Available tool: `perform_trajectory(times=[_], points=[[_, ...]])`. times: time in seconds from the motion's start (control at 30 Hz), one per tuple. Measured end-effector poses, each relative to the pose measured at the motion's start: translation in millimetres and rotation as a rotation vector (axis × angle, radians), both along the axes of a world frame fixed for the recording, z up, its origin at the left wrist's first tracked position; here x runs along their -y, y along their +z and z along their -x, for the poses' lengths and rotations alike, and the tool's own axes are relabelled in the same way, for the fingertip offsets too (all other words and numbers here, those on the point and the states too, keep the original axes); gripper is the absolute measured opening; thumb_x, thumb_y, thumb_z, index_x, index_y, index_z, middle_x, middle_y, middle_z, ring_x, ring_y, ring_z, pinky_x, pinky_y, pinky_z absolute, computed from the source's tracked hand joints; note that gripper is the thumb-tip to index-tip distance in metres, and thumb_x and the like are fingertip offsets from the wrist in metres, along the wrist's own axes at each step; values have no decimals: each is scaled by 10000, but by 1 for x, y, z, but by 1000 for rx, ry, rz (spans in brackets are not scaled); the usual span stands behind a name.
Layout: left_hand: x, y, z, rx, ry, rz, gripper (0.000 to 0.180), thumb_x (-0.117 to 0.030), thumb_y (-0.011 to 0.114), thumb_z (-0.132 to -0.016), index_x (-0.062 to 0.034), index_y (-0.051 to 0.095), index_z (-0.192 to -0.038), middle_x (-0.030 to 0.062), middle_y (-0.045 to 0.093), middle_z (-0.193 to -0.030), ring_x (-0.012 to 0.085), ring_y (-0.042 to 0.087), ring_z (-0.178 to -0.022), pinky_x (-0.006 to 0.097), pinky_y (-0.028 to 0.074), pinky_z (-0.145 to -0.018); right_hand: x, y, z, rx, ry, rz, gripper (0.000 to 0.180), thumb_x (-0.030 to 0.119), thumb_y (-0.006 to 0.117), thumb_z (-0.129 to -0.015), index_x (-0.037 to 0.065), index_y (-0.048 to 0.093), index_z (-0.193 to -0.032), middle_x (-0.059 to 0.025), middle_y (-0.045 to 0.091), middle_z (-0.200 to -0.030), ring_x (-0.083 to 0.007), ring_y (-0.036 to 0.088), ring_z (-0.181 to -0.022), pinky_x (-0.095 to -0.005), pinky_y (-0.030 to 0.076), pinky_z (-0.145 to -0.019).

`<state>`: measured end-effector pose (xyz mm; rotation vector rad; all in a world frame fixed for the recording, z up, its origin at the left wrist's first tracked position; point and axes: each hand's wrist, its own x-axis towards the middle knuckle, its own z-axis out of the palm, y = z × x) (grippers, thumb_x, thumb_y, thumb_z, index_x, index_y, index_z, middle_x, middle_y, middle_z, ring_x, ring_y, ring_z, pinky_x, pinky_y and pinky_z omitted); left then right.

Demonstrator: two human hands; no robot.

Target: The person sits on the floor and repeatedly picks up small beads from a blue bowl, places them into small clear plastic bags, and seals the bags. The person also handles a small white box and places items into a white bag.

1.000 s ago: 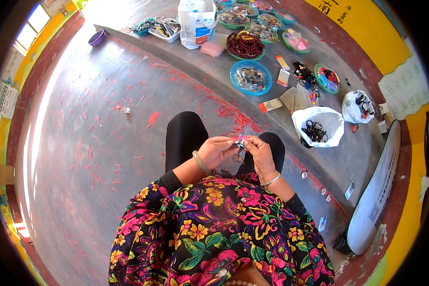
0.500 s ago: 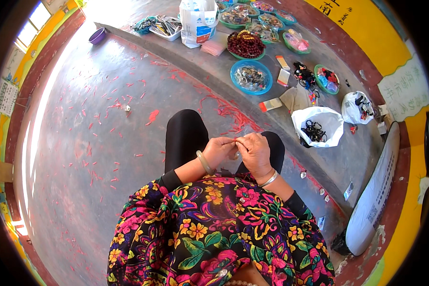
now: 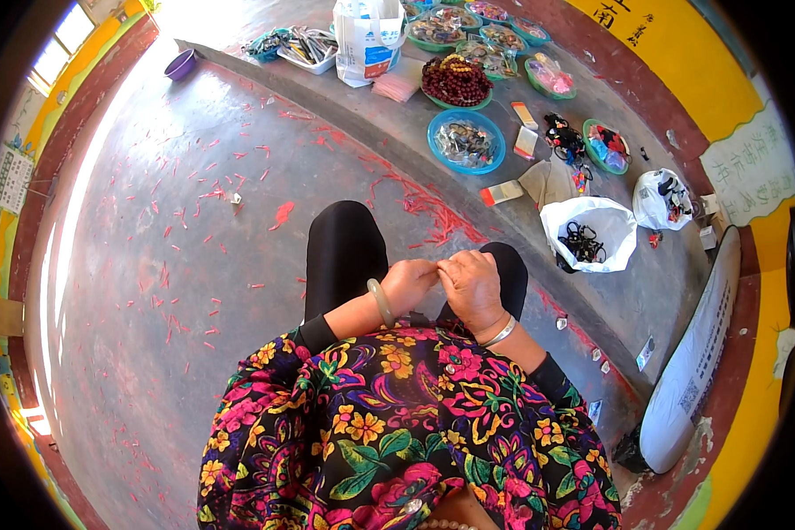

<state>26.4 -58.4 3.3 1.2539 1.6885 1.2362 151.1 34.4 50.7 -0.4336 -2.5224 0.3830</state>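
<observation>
My left hand (image 3: 410, 285), with a pale bangle (image 3: 381, 302) at its wrist, is closed in a pinch above my lap. Fingertip to fingertip against it, my right hand (image 3: 473, 288) pinches too, wearing a silver bracelet (image 3: 501, 330). Whatever lies between the fingers is too small or hidden to name. Both hands hover between my black-clad knees (image 3: 346, 247). Beyond them, red scraps (image 3: 440, 216) are heaped along the foot of a low concrete step.
On the step stand a blue basin (image 3: 465, 141) of small packets, a bowl of dark red beads (image 3: 457, 81), a white bag (image 3: 588, 234) with black loops and a tall white bag (image 3: 367, 44). A purple bowl (image 3: 180, 65) sits far left. A long grey-white sack (image 3: 691, 353) lies at right.
My fingers have shifted slightly; the fingertips sit closer together and the small red bit seen between them earlier no longer shows. The surroundings stay the same.
</observation>
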Motion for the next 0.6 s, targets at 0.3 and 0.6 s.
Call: perform_trajectory(times=[0.3, 0.6], points=[[1, -1, 0, -59, -25, -38, 138, -66, 573, -826, 22, 630, -917, 134, 600, -679, 154, 548, -588, 289, 466, -580, 0, -3, 1, 43, -12, -3, 67, 103, 625, -700, 86, 634, -764, -15, 564, -723, -203, 538, -722, -339, 374, -651], [-1, -7, 1, -206, -56, -27, 119, -57, 571, -805, 5, 629, -888, 196, 616, -770, 305, 618, -684, 341, 480, -621, 1, -1, 0, 51, 5, 14, 51, 107, 624, -697, 82, 618, -742, -18, 562, -727, -208, 537, -726, -344, 374, -653]])
